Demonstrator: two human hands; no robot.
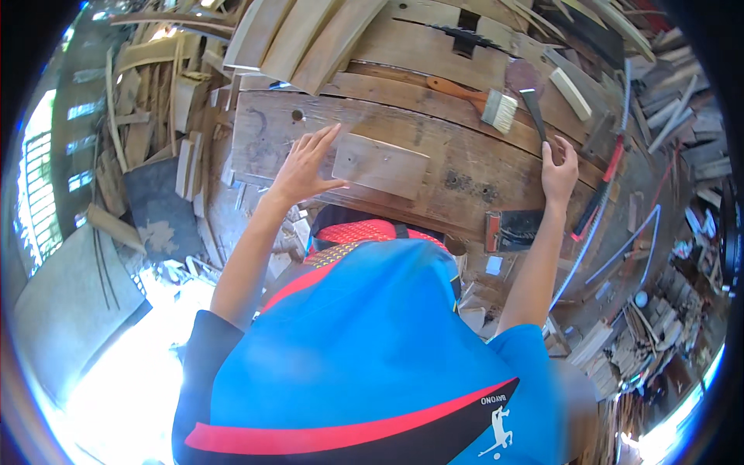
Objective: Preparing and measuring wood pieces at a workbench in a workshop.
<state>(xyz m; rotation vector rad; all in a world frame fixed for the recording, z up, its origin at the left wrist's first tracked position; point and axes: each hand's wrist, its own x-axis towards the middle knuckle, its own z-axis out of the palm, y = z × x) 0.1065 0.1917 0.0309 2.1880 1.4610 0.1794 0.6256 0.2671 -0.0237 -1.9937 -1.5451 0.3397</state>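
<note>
My left hand (306, 168) is open, fingers spread, beside the left end of a small rectangular wooden board (380, 166) lying flat on the workbench (267, 147). Its thumb reaches toward the board's lower left corner; whether it touches cannot be told. At the bench's right side, the fingers of my right hand (559, 172) are closed on the near end of a slim dark flat tool (535, 114) with a pale tip pointing away from me; its exact kind is unclear. A wide paintbrush (498, 110) with an orange-brown handle lies left of that tool.
Long planks (310, 39) are stacked at the bench's far left. A reddish-brown disc (521, 76), a dark toothed strip (465, 34) and a pale wood strip (571, 94) lie at the back. A red-and-black tool (607, 174) is right of my hand. Wood scraps (151, 116) crowd both sides.
</note>
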